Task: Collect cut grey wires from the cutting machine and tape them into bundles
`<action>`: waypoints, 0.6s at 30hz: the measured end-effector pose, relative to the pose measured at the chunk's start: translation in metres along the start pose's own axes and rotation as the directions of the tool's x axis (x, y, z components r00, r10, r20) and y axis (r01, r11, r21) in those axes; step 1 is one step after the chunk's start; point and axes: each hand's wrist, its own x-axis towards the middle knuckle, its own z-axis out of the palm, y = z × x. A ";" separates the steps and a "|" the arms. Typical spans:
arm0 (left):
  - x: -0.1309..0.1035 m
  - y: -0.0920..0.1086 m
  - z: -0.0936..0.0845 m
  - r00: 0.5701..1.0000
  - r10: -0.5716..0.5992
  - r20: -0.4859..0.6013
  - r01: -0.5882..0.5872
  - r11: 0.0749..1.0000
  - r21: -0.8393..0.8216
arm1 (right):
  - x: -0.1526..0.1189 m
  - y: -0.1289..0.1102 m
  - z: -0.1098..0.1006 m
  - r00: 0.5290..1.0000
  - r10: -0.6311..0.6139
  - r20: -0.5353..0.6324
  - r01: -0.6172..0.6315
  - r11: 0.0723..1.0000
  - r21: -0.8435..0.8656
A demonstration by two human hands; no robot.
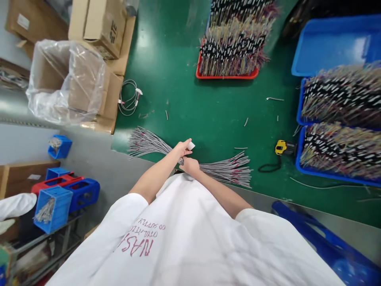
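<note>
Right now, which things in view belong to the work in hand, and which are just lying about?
In hand:
- grey cable bundle, gripped by the left hand and right hand
- small white piece at the left fingers

Apparently just lying about:
- tape measure
- coiled cable
- short grey offcuts
- red tray of wires, untouched

I see a loose white shirt (202,234) on my person, creased and softly shadowed across the front. Its short, wide sleeves leave both forearms bare. Dark red lettering (137,244) slants over one side, large "NAS" beside smaller lines I can only partly read. My left hand (182,149) and right hand (190,166) are ungloved.
</note>
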 end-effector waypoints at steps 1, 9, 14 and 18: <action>-0.004 0.003 -0.006 1.000 0.003 0.001 -0.003 0.997 0.074 | 0.000 0.001 -0.001 1.000 -0.004 0.007 0.004 1.000 0.006; -0.106 -0.062 -0.133 0.949 0.315 0.022 -0.256 0.728 0.635 | 0.002 0.006 -0.005 0.999 -0.043 0.007 0.043 0.999 -0.004; -0.056 -0.107 -0.141 0.849 0.450 0.279 -0.485 0.451 0.750 | 0.002 0.006 0.004 0.999 -0.030 -0.022 0.029 0.998 -0.051; 0.034 -0.096 -0.106 0.504 0.709 0.493 -0.669 -0.040 0.742 | -0.003 0.006 0.011 0.998 -0.013 -0.057 0.008 0.997 -0.081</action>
